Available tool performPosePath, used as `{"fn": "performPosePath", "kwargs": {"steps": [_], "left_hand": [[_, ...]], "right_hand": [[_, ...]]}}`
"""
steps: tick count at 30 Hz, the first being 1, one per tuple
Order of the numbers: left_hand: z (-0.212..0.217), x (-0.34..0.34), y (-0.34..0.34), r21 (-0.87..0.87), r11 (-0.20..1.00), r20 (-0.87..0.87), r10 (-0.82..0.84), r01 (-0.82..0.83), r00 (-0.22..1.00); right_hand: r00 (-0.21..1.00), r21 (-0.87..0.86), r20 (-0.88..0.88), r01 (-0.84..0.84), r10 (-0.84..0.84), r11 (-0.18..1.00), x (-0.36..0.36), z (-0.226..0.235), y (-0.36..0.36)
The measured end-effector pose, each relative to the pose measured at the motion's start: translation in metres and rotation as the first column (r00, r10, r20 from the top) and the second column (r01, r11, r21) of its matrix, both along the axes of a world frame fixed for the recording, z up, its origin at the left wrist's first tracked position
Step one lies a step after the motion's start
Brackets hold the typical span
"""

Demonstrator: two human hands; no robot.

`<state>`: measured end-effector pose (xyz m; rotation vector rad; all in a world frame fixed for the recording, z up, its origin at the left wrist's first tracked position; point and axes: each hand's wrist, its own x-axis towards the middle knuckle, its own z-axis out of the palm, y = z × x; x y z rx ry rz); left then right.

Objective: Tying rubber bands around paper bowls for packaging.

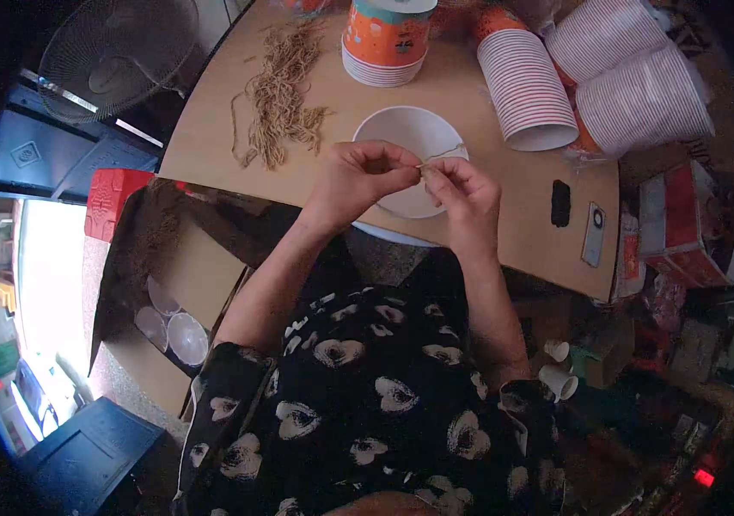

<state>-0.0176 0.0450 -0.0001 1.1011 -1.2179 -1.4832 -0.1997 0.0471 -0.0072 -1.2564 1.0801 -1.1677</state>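
My left hand [351, 187] and my right hand [467, 199] meet above a round white bowl [406, 126] on the table. Thumb and fingers of both are pinched on a thin piece of tan twine [447, 156]. One end of it sticks out to the right past my right fingertips. Whether it is knotted between the fingers is too small to tell. My hands cover part of the bowl. Left of the bowl lies a loose, tangled pile of tan twine [285, 99].
Behind the bowl stands a stack of orange paper tubs [387, 47]. Stacked white tubs [526, 90] lie at the right, beside plastic-wrapped stacks [642, 95]. A black phone-like object [560, 204] rests near the table's right edge. An open carton [204, 271] with clear cups is at lower left.
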Motion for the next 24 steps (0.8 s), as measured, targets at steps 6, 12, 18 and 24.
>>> {"fn": "performPosePath", "kwargs": {"steps": [6,12,18,24], "left_hand": [[-0.003,-0.006,0.003,-0.09,0.995,0.017,0.046,-0.044,0.999],[-0.004,-0.01,0.006,-0.137,0.987,0.068,0.098,-0.088,0.993],[-0.012,-0.012,0.004,-0.155,0.981,0.08,0.132,-0.119,0.988],[-0.018,-0.003,-0.003,-0.034,0.999,-0.1,0.034,-0.037,0.994]], "right_hand": [[0.987,0.153,0.158,-0.012,-0.012,0.988,-0.002,-0.008,-0.006],[0.984,0.161,0.176,-0.027,-0.002,0.987,-0.001,-0.004,-0.007],[0.989,0.185,0.146,-0.009,-0.019,0.983,-0.001,-0.006,-0.008],[1.0,0.085,0.01,0.01,-0.011,0.996,-0.001,0.0,-0.006]]}}
